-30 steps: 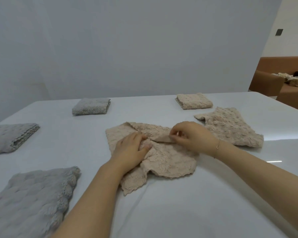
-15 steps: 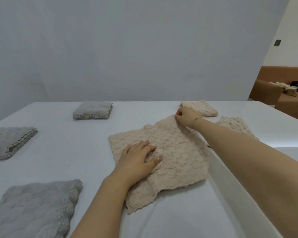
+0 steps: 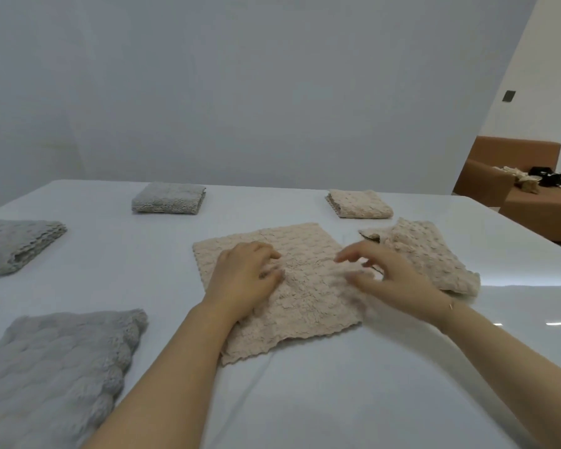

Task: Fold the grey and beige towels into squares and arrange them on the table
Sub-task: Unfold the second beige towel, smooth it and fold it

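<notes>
Beige towel point(image 3: 292, 286), nubbly weave, lies spread flat at centre of the white worktop point(image 3: 337, 400), one layer, edges slightly wavy along the near side.

Head view, only view:
- Left hand point(image 3: 245, 281) rests palm-down on the towel's left half, fingers loosely bent, pressing the cloth; no pinch seen.
- Right hand point(image 3: 392, 280) over the towel's right edge, fingers spread and slightly curved, blurred. Cannot tell whether fingertips touch the cloth; nothing seen held. Thin bracelet point(image 3: 450, 305) at that wrist.
- Second beige towel point(image 3: 431, 257) just right of the spread one, loosely folded, rumpled, partly behind the right hand.
- Folded beige square point(image 3: 358, 203) further back on the right, neat, apart from the others.
- Folded grey square point(image 3: 168, 197) far back on the left, level with the beige square.
- Grey towel point(image 3: 17, 246) at left edge, folded in layers, part out of frame.
- Another grey towel point(image 3: 55, 374) near left, lying flat and unfolded, scalloped edge toward the centre, partly cut off by the frame.
- Brown sofa point(image 3: 531, 189) beyond the worktop at far right, with light and dark items on its seat, too small to identify.
- Plain pale wall point(image 3: 240, 92) behind.
</notes>
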`<action>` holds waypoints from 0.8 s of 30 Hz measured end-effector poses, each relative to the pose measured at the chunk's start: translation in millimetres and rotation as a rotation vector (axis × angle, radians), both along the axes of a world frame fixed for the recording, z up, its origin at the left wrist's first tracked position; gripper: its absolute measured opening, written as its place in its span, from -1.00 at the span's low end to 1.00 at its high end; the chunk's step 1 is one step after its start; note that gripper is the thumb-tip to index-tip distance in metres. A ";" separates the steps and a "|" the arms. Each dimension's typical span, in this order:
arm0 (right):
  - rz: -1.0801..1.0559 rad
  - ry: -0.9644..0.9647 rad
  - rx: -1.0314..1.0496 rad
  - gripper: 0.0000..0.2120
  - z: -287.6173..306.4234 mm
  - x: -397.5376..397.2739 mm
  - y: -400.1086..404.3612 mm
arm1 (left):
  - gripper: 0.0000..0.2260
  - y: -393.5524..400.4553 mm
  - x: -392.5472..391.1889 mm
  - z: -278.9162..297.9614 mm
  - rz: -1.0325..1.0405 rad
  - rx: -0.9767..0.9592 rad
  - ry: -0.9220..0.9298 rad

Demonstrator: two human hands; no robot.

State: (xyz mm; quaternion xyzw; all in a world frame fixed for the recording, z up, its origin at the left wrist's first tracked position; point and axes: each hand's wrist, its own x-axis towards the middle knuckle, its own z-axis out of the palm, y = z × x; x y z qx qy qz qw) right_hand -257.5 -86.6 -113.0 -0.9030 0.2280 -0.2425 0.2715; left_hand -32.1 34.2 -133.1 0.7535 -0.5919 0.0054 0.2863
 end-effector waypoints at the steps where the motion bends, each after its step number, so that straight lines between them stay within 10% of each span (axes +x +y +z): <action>1: 0.038 -0.012 -0.011 -0.79 -5.6 -7.5 7.9 | -0.80 1.6 -3.8 7.5 -0.030 -0.042 0.022; 10: 0.166 0.112 -0.225 -0.50 -25.2 -23.3 22.4 | -0.79 55.4 -37.7 22.3 -0.206 0.306 0.050; 17: 0.146 0.116 -0.401 -0.57 -30.9 -16.4 26.3 | -0.94 69.4 -41.4 -0.3 -0.220 0.092 -0.128; 24: -0.048 -0.023 -0.509 -0.77 -25.4 -21.8 21.9 | -0.87 74.4 -52.0 6.1 -0.107 -0.010 0.131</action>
